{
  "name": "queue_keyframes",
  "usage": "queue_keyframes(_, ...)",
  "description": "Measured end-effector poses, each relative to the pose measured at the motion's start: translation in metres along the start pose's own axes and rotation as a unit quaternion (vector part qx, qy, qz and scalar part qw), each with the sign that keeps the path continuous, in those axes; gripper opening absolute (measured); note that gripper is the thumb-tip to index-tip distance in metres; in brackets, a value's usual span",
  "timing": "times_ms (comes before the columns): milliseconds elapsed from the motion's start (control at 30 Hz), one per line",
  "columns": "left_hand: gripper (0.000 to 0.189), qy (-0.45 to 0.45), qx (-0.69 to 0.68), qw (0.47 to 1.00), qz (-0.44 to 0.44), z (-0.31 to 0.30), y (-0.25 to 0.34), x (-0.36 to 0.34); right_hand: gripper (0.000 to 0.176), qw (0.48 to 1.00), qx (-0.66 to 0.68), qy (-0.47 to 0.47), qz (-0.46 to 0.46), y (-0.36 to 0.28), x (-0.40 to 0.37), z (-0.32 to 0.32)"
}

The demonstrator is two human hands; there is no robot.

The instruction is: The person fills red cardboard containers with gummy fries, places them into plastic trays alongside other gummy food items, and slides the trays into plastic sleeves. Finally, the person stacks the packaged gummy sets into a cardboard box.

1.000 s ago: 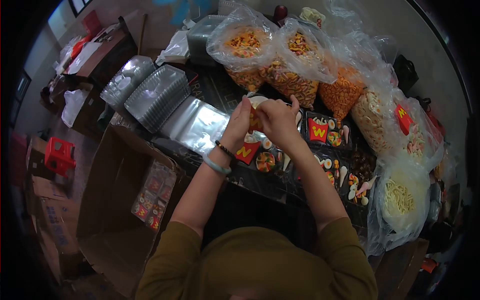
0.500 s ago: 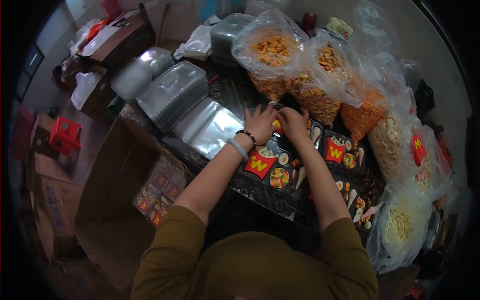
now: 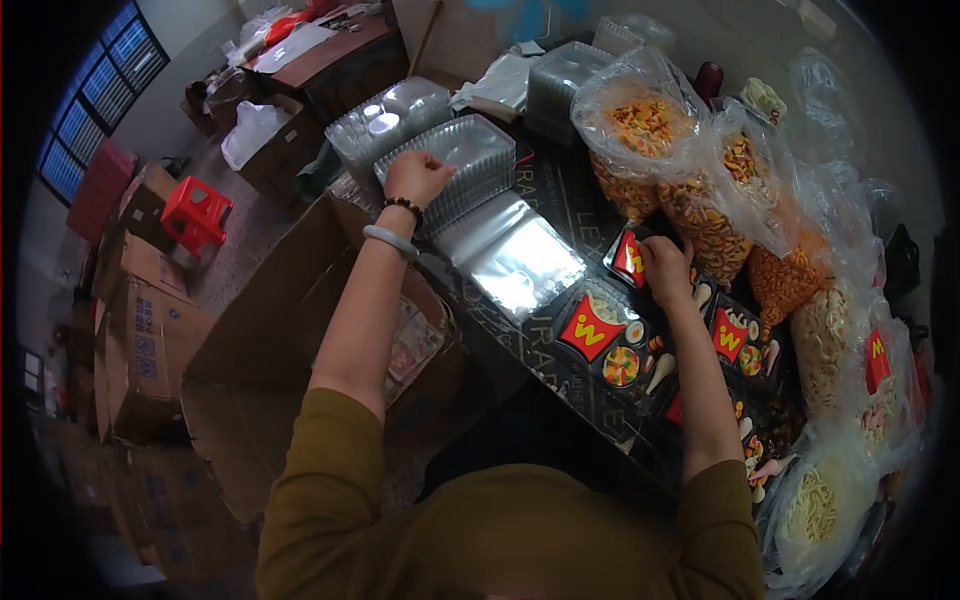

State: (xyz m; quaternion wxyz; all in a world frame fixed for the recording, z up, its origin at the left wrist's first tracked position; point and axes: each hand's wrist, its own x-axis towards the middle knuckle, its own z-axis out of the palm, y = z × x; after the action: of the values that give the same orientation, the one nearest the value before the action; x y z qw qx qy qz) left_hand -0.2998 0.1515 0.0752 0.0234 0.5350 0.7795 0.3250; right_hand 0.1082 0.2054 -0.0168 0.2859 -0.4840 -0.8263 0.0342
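My left hand is over a stack of clear plastic lids, fingers bent in a pinch at the top; whatever they grip cannot be made out. At the far edge of the table, my right hand has its fingers closed on a small tray holding a red french-fries carton piece with a yellow mark. Nearer me lies a filled tray with another red carton piece, a toy egg and a round pizza-like piece. More such trays sit right of it, partly behind my right forearm.
A pile of shiny plastic film bags lies between my hands. Clear bags of small toy pieces line the table's far right side. An open cardboard box with packed sets stands at left; a red stool is on the floor.
My left hand has left the tray and moved left to the stack of lids. My right hand stays at the tray. The view has turned left.
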Motion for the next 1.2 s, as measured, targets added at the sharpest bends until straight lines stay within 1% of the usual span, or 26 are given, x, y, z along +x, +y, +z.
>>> queue_keyframes(33,0.030,-0.048,-0.027,0.998,-0.025,-0.003,-0.003,0.004,0.008,1.000,0.003,0.009,0.006,0.001,-0.001,-0.001)
queue_keyframes(67,0.031,-0.069,-0.053,0.995,-0.045,-0.003,-0.004,0.006,0.008,1.000,0.001,0.030,-0.003,0.003,-0.003,-0.002)
queue_keyframes(133,0.029,-0.093,-0.056,0.993,-0.048,-0.008,-0.001,0.009,0.008,0.997,-0.003,0.070,-0.021,0.000,-0.007,-0.015)
queue_keyframes(167,0.029,-0.106,-0.057,0.992,-0.050,-0.010,-0.001,0.010,0.008,0.997,-0.008,0.072,-0.020,-0.002,-0.011,-0.022)
queue_keyframes(267,0.029,-0.102,0.018,0.994,0.016,-0.009,-0.005,0.016,0.009,0.997,-0.013,0.076,-0.017,-0.008,-0.028,-0.050)
queue_keyframes(367,0.026,-0.095,0.085,0.984,0.123,-0.011,-0.005,0.017,0.009,0.997,-0.013,0.079,-0.012,-0.021,-0.060,-0.082)
queue_keyframes(467,0.019,-0.134,0.091,0.974,0.157,-0.015,-0.006,0.023,0.012,0.997,0.037,0.067,0.025,-0.029,-0.106,-0.107)
queue_keyframes(500,0.017,-0.120,0.101,0.968,0.198,-0.011,-0.014,0.028,0.016,0.996,0.036,0.066,0.044,-0.035,-0.124,-0.115)
queue_keyframes(567,0.019,-0.206,0.068,0.969,0.117,-0.028,0.001,0.024,0.024,0.994,0.036,0.064,0.084,-0.055,-0.159,-0.127)
queue_keyframes(600,0.020,-0.249,0.051,0.964,0.076,-0.033,0.006,0.023,0.033,0.997,0.008,0.040,0.068,-0.062,-0.174,-0.131)
queue_keyframes(633,0.027,-0.251,0.069,0.956,0.133,-0.031,-0.001,0.026,0.042,0.998,-0.021,0.016,0.055,-0.067,-0.188,-0.133)
queue_keyframes(667,0.029,-0.291,0.039,0.950,0.103,-0.034,-0.007,0.030,0.060,0.997,-0.054,-0.014,0.052,-0.072,-0.201,-0.132)
queue_keyframes(700,0.031,-0.334,0.010,0.940,0.074,-0.040,-0.005,0.030,0.065,0.996,-0.065,-0.026,0.061,-0.078,-0.208,-0.132)
queue_keyframes(767,0.033,-0.321,0.024,0.935,0.151,-0.037,-0.021,0.034,0.076,0.991,-0.085,-0.047,0.088,-0.082,-0.218,-0.131)
queue_keyframes(800,0.032,-0.306,0.042,0.930,0.198,-0.032,-0.029,0.039,0.078,0.989,-0.096,-0.044,0.102,-0.079,-0.221,-0.128)
queue_keyframes(867,0.033,-0.290,0.044,0.926,0.236,-0.026,-0.038,0.041,0.083,0.984,-0.114,-0.046,0.130,-0.067,-0.229,-0.119)
queue_keyframes(933,0.035,-0.169,0.184,0.937,0.243,-0.032,-0.019,0.031,0.084,0.980,-0.131,-0.040,0.146,-0.059,-0.233,-0.115)
queue_keyframes(967,0.037,-0.019,0.141,0.932,0.335,-0.026,-0.038,0.031,0.084,0.978,-0.137,-0.038,0.151,-0.056,-0.235,-0.115)
queue_keyframes(1000,0.037,-0.020,0.118,0.940,0.319,-0.040,-0.016,0.017,0.085,0.977,-0.138,-0.035,0.157,-0.053,-0.237,-0.116)
queue_keyframes(1033,0.038,-0.019,0.094,0.948,0.304,-0.061,0.018,-0.004,0.083,0.978,-0.130,-0.028,0.160,-0.052,-0.237,-0.120)
queue_keyframes(1100,0.036,-0.081,-0.098,0.947,0.294,-0.080,0.071,-0.047,0.079,0.980,-0.115,-0.017,0.159,-0.052,-0.237,-0.129)
queue_keyframes(1167,0.035,-0.243,-0.214,0.902,0.284,-0.082,0.109,-0.084,0.070,0.981,-0.083,0.056,0.164,-0.045,-0.239,-0.132)
queue_keyframes(1200,0.034,-0.304,-0.281,0.869,0.272,-0.064,0.119,-0.096,0.066,0.979,-0.068,0.093,0.166,-0.043,-0.238,-0.134)
